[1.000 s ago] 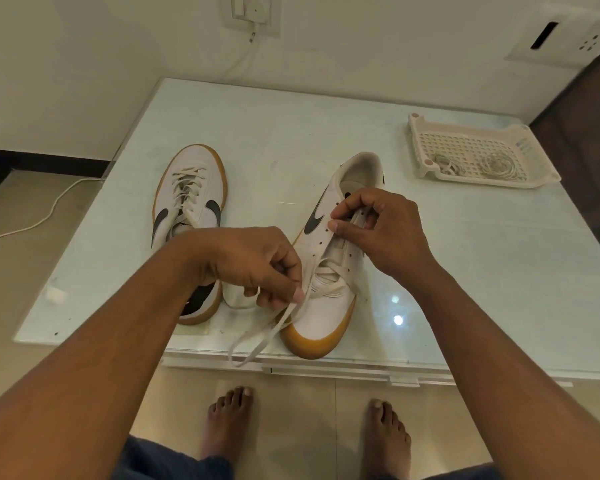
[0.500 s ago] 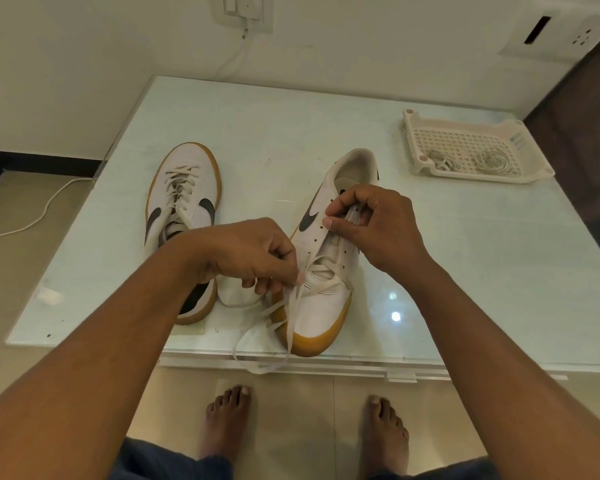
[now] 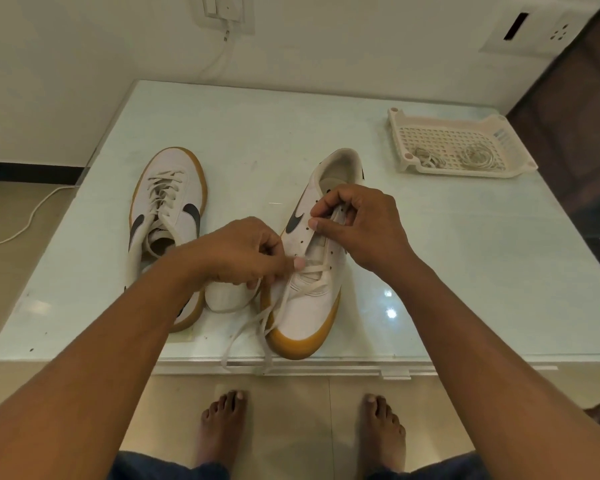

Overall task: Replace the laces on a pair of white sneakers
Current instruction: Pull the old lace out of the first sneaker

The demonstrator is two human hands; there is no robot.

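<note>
Sneaker point(image 3: 307, 303) at frame centre, half unlaced. Lace point(image 3: 312, 271) pinched by left hand point(image 3: 239, 252) near lower eyelets; eyelet flap pinched by right hand point(image 3: 361, 226). 2nd sneaker point(image 3: 168, 216) at left, laced. Spare laces point(image 3: 475, 157) in tray point(image 3: 399, 133), upper right.

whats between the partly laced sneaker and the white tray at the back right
Nothing. In the head view the glass tabletop between the partly laced sneaker and the white plastic tray is bare.
</note>
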